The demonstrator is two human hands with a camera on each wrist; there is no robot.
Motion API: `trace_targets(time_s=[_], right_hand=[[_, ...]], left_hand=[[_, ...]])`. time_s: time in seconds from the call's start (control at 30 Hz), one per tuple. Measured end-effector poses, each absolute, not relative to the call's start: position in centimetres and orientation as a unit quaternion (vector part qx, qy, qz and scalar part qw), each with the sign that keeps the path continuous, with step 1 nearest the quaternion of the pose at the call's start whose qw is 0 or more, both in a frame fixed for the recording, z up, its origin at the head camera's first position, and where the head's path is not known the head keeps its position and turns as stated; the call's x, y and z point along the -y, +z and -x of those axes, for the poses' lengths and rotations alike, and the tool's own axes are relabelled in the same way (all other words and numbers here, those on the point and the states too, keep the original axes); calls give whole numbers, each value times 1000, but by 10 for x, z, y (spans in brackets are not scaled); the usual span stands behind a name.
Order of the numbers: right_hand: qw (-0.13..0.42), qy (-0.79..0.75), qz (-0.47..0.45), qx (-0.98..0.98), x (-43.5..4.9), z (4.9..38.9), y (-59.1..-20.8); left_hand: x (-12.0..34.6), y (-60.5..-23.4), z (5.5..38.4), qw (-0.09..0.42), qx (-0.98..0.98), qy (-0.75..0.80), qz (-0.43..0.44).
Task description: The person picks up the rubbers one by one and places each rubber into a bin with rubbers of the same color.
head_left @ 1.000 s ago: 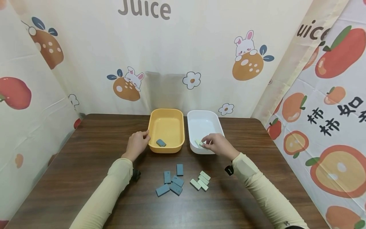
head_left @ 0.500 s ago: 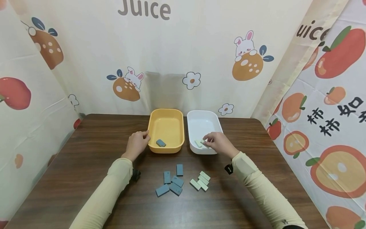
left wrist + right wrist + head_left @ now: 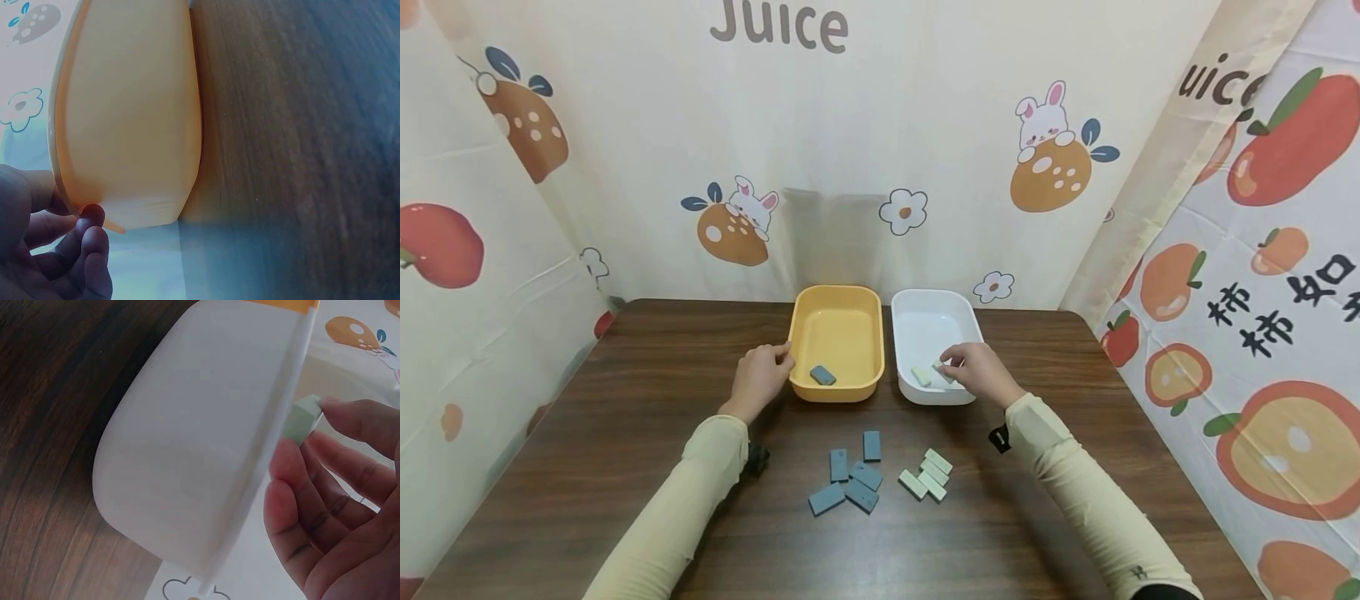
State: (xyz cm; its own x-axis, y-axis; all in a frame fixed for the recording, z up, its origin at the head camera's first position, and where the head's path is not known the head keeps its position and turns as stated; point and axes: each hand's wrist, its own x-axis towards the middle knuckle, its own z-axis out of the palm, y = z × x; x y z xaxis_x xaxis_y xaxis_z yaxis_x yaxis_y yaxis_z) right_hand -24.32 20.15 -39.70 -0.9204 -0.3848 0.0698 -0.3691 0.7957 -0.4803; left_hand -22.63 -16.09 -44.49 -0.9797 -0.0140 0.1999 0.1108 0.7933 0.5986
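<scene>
At the left side of the yellow plastic tub (image 3: 835, 325), my left hand (image 3: 756, 379) pinches the rim between thumb and fingers. The left wrist view shows those fingertips (image 3: 92, 215) at the tub's edge. A blue-grey block (image 3: 822, 375) lies inside near the front wall. Over the front right part of the white plastic tub (image 3: 932, 321), my right hand (image 3: 981, 372) pinches a pale green block (image 3: 302, 419) between thumb and fingers. Another pale green block (image 3: 921, 377) lies on the tub's floor just left of it. Whether the held block touches the floor, I cannot tell.
Several blue-grey blocks (image 3: 867, 475) lie loosely on the brown wooden table (image 3: 760, 533) in front of the yellow tub. To their right is a small cluster of pale green blocks (image 3: 934, 471). A printed curtain (image 3: 850, 125) hangs behind the table.
My right hand has shifted slightly right and back inside the white tub with the pale green block, widening the gap to the other one. The left hand stays at the yellow rim.
</scene>
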Motion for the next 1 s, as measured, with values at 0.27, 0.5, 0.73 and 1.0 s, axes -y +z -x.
trace_targets(time_s=[0.27, 0.5, 0.73, 1.0], right_hand=[[28, -243, 180, -953, -203, 254, -404], [36, -240, 171, -955, -203, 262, -414], [27, -237, 176, -955, -201, 268, -421], [69, -240, 138, -959, -197, 272, -423]], left_hand=[[161, -443, 226, 97, 939, -328, 26], [160, -444, 225, 93, 940, -327, 24], [160, -444, 226, 90, 940, -328, 21], [160, -444, 227, 86, 940, -331, 19]])
